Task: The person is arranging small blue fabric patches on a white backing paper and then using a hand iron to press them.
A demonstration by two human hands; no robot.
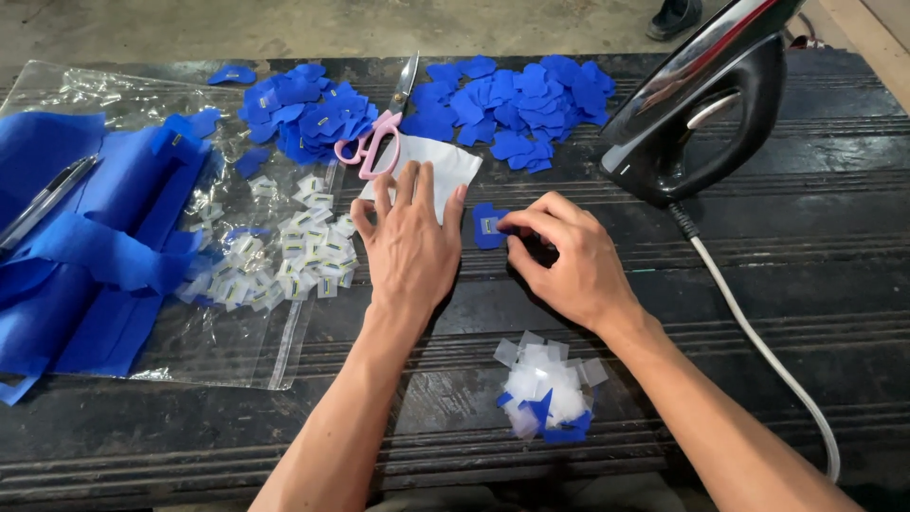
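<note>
Left hand (409,248) lies flat, fingers spread, grasping nothing, its fingertips on a white rectangular cloth sheet (438,169). Right hand (569,261) pinches a small blue fabric piece bearing a white tag (487,226), on the dark wooden table (777,284) between both hands. Pink-handled scissors (379,133) and a black iron (697,109) lie beyond

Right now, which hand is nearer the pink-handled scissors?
Left. The left hand lies flat with its fingertips on the white sheet, just below the scissors. The right hand is further off to the right, pinching a small blue piece.
</note>
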